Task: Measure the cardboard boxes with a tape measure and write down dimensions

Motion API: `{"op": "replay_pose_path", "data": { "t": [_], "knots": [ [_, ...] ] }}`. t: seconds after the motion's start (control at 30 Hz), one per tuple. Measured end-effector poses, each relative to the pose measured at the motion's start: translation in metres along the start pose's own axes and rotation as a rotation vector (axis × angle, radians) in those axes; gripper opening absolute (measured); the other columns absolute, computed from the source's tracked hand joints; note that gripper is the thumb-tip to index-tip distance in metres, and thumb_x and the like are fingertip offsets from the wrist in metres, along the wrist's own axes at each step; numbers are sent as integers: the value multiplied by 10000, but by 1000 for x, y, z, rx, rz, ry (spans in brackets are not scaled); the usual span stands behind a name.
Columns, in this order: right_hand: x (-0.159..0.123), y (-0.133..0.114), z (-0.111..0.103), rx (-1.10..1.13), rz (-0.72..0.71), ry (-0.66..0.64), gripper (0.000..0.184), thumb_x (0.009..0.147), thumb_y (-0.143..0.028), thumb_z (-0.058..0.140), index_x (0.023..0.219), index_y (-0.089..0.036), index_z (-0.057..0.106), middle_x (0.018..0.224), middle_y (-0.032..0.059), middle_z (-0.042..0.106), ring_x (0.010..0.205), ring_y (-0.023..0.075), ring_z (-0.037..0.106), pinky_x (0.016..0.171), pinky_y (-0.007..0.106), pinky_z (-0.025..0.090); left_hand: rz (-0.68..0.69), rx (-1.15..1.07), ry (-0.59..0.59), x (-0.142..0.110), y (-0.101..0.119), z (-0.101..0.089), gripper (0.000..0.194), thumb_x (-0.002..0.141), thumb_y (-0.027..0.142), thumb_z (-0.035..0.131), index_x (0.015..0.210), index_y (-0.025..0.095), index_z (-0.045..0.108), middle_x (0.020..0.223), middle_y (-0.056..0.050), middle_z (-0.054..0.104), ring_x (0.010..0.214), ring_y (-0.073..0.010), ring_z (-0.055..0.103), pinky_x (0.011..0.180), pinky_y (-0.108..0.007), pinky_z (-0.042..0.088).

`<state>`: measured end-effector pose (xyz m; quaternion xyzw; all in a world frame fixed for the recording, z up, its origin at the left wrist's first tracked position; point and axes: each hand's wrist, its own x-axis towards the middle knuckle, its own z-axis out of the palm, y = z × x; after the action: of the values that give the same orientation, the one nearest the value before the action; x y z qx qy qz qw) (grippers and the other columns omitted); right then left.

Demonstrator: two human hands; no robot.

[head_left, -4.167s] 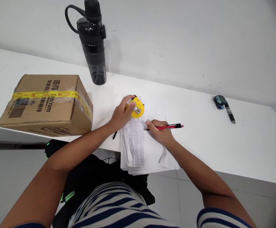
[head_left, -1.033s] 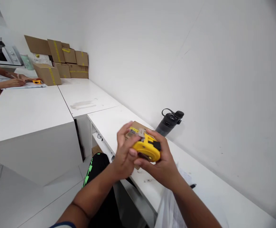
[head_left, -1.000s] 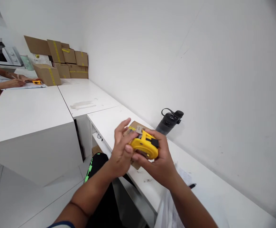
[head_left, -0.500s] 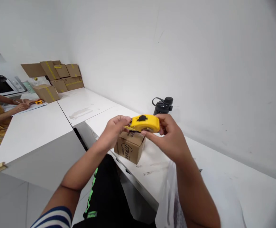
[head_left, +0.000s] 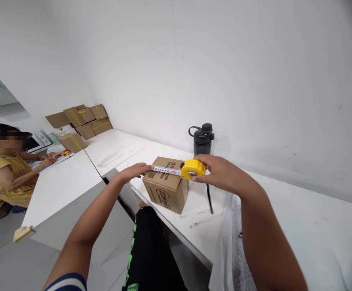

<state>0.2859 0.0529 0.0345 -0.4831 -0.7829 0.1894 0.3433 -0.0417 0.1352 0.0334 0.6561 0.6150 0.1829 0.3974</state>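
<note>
A small cardboard box [head_left: 166, 194] with dark print stands on the white table before me. Across its top runs the pulled-out blade of a yellow tape measure [head_left: 191, 169]. My right hand [head_left: 216, 171] is closed around the tape measure's case, just past the box's right edge. At the box's left top edge, my left hand [head_left: 135, 171] pinches the blade's free end. Numbers on the blade face up. A black strap hangs down from the case, beside the box.
A black water bottle [head_left: 202, 141] stands behind the box near the wall. A white plastic bag [head_left: 229, 246] lies by my right forearm. On the left, a person [head_left: 9, 169] sits at another white table [head_left: 63, 182]. Several cardboard boxes [head_left: 85, 131] are stacked in the far corner.
The blade has been drawn out of the case and laid over the box top. My hands have moved apart and lower. The view has shifted, showing more of the person at left.
</note>
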Motion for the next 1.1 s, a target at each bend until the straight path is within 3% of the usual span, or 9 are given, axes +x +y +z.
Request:
{"op": "replay_pose_path", "data": {
  "t": [0.17, 0.33, 0.43, 0.53, 0.67, 0.77, 0.83, 0.93, 1.1],
  "knots": [
    [0, -8, 8, -86, 3, 22, 182, 796, -331, 646, 963, -259, 635, 951, 26, 705, 749, 210, 629, 557, 281, 395, 84, -9, 6, -2, 1, 8, 561, 591, 726, 700, 719, 199, 560, 765, -30, 627, 832, -226, 593, 704, -312, 431],
    [1, -14, 3, -132, 47, -30, 135, 824, -356, 623, 910, -257, 591, 891, 3, 694, 730, 201, 622, 545, 276, 395, 165, 29, -74, -2, 0, -10, 490, 659, 660, 710, 724, 180, 635, 781, -59, 678, 805, -219, 610, 762, -345, 452],
    [-4, -30, 6, -209, -9, 59, 310, 815, -372, 641, 1095, -244, 607, 898, 30, 711, 705, 212, 623, 542, 286, 390, 170, -19, -79, 6, 9, -25, 464, 721, 633, 681, 794, 175, 673, 875, -78, 711, 871, -212, 633, 845, -358, 458],
    [-15, -61, 28, -329, -221, 228, 494, 813, -377, 652, 1287, -252, 590, 817, 40, 717, 610, 195, 590, 535, 295, 354, 227, -100, -30, 20, 30, -31, 446, 748, 615, 659, 866, 185, 673, 998, -92, 708, 977, -225, 630, 882, -368, 466],
    [-31, -102, 81, -487, -448, 602, 303, 855, -307, 597, 1125, -248, 720, 629, 31, 634, 524, 166, 521, 536, 323, 320, 389, 69, -70, 40, 64, -11, 392, 872, 546, 510, 944, 192, 662, 1122, -99, 675, 1070, -242, 601, 934, -383, 457],
    [-31, -113, 117, -551, -441, 643, 278, 864, -318, 592, 1070, -207, 742, 603, 36, 600, 529, 177, 522, 539, 338, 329, 490, 441, -63, 50, 80, 17, 403, 957, 436, 343, 950, 174, 649, 1090, -111, 660, 1012, -232, 609, 922, -376, 465],
    [-25, -110, 133, -578, -419, 646, 263, 841, -309, 623, 1042, -193, 745, 612, 32, 602, 535, 171, 527, 548, 332, 336, 528, 636, -16, 53, 84, 33, 380, 957, 372, 335, 929, 159, 648, 1089, -130, 636, 1012, -250, 598, 931, -400, 457],
    [-14, -101, 143, -587, -404, 678, 255, 823, -323, 657, 1020, -183, 739, 625, 20, 608, 546, 154, 543, 564, 313, 347, 570, 800, 10, 53, 80, 46, 363, 954, 367, 339, 962, 168, 642, 1145, -136, 609, 1062, -280, 574, 946, -438, 435],
    [-12, -94, 137, -557, -358, 665, 348, 880, -446, 617, 1077, -178, 721, 646, 28, 630, 542, 162, 585, 538, 307, 357, 519, 752, -151, 47, 70, 45, 448, 982, 481, 240, 993, 223, 606, 1021, -56, 678, 878, -210, 614, 794, -337, 468]
  ]
}}
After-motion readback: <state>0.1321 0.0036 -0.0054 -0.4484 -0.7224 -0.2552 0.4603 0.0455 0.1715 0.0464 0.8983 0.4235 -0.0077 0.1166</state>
